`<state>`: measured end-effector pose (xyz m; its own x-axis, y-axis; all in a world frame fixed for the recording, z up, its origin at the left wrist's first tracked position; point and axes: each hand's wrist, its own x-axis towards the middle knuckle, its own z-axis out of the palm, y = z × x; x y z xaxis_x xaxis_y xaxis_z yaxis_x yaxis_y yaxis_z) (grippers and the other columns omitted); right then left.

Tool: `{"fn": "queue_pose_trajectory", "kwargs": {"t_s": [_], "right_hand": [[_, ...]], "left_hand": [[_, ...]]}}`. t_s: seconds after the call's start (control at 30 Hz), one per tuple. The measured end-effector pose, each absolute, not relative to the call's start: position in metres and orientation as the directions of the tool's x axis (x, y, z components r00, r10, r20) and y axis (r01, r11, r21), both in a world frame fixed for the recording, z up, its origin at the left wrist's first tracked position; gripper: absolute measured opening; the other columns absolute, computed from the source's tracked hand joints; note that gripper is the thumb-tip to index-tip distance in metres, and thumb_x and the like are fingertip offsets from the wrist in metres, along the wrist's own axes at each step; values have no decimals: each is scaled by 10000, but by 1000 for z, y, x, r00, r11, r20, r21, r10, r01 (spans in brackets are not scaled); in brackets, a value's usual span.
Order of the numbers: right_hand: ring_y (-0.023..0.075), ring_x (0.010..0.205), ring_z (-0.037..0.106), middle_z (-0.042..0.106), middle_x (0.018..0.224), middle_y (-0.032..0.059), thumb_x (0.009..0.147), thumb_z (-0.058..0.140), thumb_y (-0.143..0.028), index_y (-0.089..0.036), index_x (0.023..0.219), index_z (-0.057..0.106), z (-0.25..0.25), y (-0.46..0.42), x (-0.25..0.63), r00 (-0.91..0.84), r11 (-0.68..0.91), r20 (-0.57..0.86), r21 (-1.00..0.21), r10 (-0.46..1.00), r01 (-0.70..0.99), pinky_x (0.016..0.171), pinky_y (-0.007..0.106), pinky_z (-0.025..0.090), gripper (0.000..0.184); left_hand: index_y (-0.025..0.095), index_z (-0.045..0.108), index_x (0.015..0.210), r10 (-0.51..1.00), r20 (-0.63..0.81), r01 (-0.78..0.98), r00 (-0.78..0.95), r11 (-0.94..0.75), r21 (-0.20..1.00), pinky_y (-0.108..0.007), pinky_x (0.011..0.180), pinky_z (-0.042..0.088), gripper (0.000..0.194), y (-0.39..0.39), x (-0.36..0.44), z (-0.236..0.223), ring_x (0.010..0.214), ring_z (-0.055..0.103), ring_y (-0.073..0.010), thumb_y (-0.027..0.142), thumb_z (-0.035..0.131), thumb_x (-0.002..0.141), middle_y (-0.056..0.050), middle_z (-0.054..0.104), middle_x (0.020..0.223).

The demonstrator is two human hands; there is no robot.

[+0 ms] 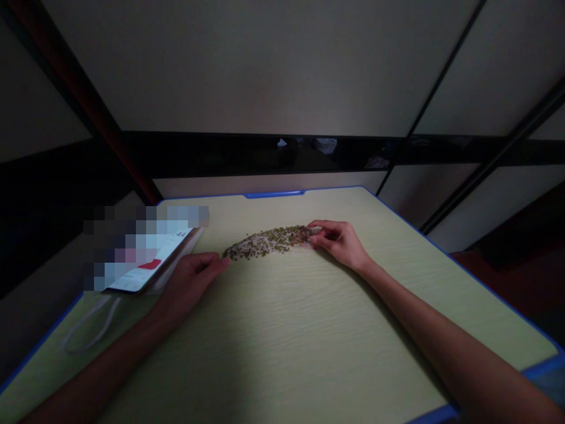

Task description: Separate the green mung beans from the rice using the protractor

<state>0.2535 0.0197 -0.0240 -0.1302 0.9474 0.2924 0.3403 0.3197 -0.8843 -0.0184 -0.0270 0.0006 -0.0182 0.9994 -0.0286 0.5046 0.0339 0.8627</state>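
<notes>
A long, slightly curved strip of small green and pale purplish bits lies across the table, with loose green pieces along its edges. It looks like a heap of small grains or beans, but I cannot make out the kind. At its left end my left hand has thumb and forefinger pressed together, touching the tip. My right hand curls around the other end, thumb and fingertips closing on it. Something reddish shows between those fingers, too small to name.
The pale folding table has a blue rim and a blue handle at its far edge. A lit phone, partly pixelated, leans at the left, with a white cord loop below it. Cabinet panels stand behind.
</notes>
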Motion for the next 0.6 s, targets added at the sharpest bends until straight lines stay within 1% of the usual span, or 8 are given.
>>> {"fn": "queue_pose_trajectory", "kwargs": {"t_s": [0.1,0.3,0.43,0.6], "right_hand": [[114,493,503,558,544,-6,661,609,-281,-114,925,635,-24,20,252,-134,330,301,-876,944,353,519,249,411,314],[116,502,502,562,563,11,681,598,-258,-85,950,634,-21,19,247,-135,352,326,-854,936,384,531,251,412,322],[108,496,485,556,557,4,688,599,-257,-93,946,640,-20,19,246,-161,360,322,-847,933,392,523,243,403,308],[108,490,485,567,548,-2,673,616,-277,-97,943,647,-22,19,250,-170,364,322,-852,931,376,512,240,402,326]], "left_hand": [[196,313,436,999,-26,502,-34,40,864,-202,365,155,365,-29,-17,1,383,239,-59,438,501,633,92,250,396],[193,327,452,998,-45,501,-48,63,863,-200,371,160,355,-32,-15,5,385,248,-57,436,498,646,94,266,401],[194,321,442,998,-30,525,-48,51,850,-200,373,169,356,-30,-16,6,389,258,-60,428,494,646,91,269,397],[196,332,456,998,-42,497,-47,59,866,-203,369,157,346,-31,-16,4,380,252,-62,431,495,651,92,270,393]]}}
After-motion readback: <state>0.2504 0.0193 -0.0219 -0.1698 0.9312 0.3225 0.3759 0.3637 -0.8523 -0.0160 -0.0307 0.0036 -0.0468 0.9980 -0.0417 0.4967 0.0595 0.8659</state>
